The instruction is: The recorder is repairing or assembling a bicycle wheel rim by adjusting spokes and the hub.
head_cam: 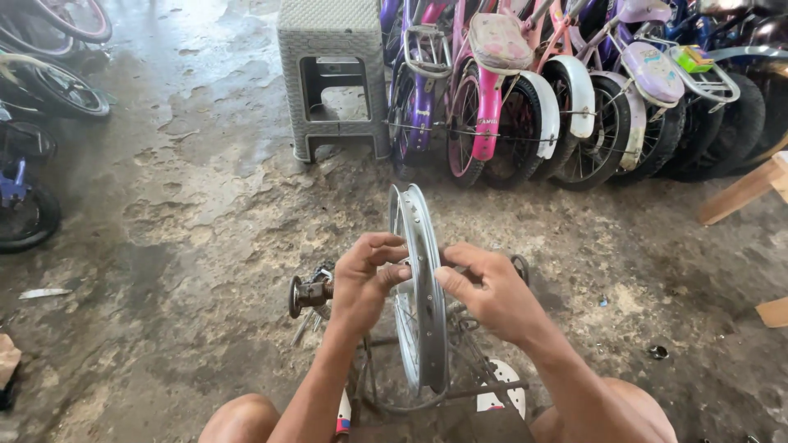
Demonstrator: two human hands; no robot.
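I've got both hands pinching the wheel rim (420,279): left hand (361,283) at nine o'clock, right hand (491,291) at three.

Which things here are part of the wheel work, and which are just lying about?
In hand:
- silver wheel rim, upright, gripped by left hand and right hand
- hub and axle
- metal stand under the rim

Lying about:
- grey plastic stool
- row of children's bicycles
- wooden piece
- dark wheels at left
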